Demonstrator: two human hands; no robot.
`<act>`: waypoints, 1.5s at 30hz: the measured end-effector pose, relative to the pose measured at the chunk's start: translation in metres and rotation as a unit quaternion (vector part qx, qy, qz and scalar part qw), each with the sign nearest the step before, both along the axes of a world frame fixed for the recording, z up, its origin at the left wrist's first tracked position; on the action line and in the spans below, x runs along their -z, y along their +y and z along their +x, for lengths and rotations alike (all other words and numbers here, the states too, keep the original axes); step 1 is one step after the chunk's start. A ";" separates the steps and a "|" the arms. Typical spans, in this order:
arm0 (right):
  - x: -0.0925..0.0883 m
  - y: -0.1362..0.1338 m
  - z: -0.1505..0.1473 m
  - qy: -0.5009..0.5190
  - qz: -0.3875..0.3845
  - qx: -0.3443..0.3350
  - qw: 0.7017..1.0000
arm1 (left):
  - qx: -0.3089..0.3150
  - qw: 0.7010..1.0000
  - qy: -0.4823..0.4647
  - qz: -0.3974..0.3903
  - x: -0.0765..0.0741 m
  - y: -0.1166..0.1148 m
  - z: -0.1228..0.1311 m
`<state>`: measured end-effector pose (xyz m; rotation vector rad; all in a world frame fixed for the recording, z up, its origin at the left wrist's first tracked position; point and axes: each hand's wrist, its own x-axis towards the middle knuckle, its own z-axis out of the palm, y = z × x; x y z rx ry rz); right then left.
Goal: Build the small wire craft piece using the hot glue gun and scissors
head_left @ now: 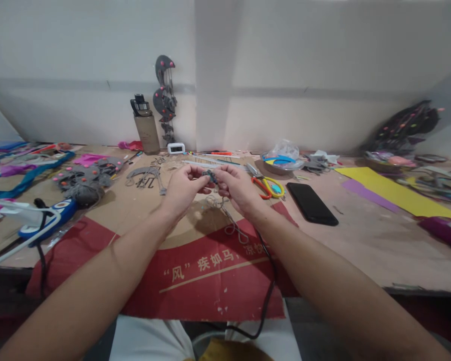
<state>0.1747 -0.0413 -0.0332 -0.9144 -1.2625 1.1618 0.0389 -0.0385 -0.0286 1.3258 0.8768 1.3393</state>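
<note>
Both hands meet above the cardboard sheet (135, 260). My left hand (186, 188) pinches one side of a small dark green knotted piece (210, 175). On its other side, the fingertips of my right hand (237, 186) are closed on the same piece. Its exact kind is too small to make out. Below the fingers hangs a thin grey cord (231, 223), ending in a loop over the red part of the cardboard. A curved grey cord piece (145, 175) lies to the left of my left hand. Scissors (265, 183) with red and yellow handles rest right of my right hand.
A black phone (311, 204) lies at the right. Behind stand a drinking bottle (146, 125) and a small white digital display (176, 148). A blue glue gun (50, 220) and grey pinned pieces (90, 178) are at left. Yellow paper (394, 193) lies far right.
</note>
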 end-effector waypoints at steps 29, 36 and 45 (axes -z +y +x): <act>0.008 -0.003 -0.001 -0.247 0.221 0.149 0.932 | 0.006 0.996 -0.047 -0.073 0.003 0.005 0.000; 0.008 -0.002 0.000 -0.298 0.262 0.165 0.903 | 0.039 0.993 -0.063 -0.087 0.000 0.004 0.000; 0.005 -0.005 0.000 -0.323 0.298 0.169 0.882 | 0.009 0.990 -0.084 -0.111 0.000 0.005 0.000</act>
